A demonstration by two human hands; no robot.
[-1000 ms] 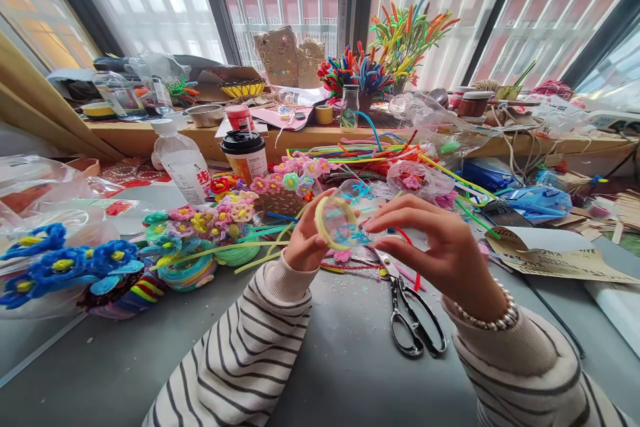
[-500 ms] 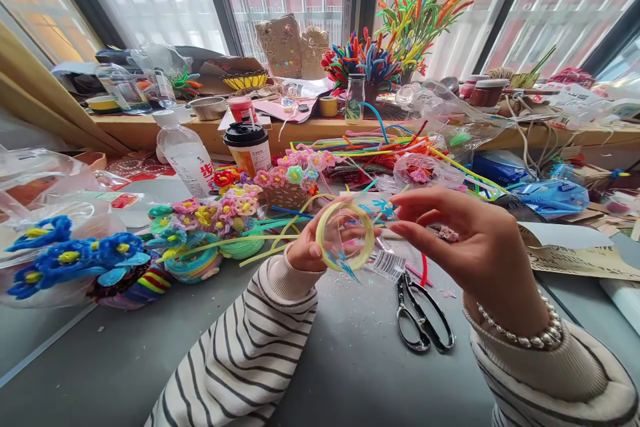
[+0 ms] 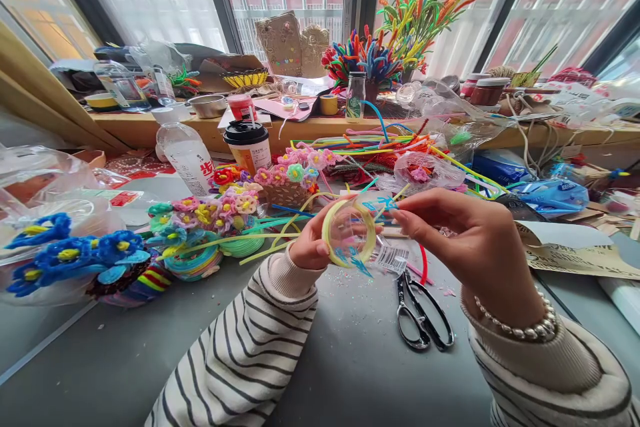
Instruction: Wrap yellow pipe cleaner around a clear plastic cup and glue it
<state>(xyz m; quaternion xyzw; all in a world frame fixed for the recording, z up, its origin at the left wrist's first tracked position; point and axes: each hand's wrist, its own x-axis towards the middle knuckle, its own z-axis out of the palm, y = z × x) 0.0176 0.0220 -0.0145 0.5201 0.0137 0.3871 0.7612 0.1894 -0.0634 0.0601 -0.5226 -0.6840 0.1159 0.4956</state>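
Observation:
A clear plastic bottle piece with blue print (image 3: pixel 353 255) is in my left hand (image 3: pixel 311 240), its round open end turned toward me. A pale yellow fuzzy ring (image 3: pixel 326 235) lines that rim. My left fingers wrap its side, some showing through the plastic. At the piece's far right edge, my right hand (image 3: pixel 457 230) pinches with thumb and forefinger. A thin yellowish strand lies by those fingertips; what they grip is too small to make out. Black-handled scissors (image 3: pixel 419 320) lie on the grey table below the right hand, beside a barcode label (image 3: pixel 393 259).
Pipe-cleaner flowers in wrapped pots (image 3: pixel 193 260) stand at left, with blue flowers (image 3: pixel 75 253) nearer. Behind are a plastic bottle (image 3: pixel 187 157), a lidded paper cup (image 3: pixel 249 147) and loose pipe cleaners (image 3: pixel 380 150). Printed paper (image 3: pixel 575 250) lies at right. Glitter specks dot the table.
My right thumb and forefinger have closed together at the plastic piece's edge. The piece has shifted slightly right and turned a little in my left hand.

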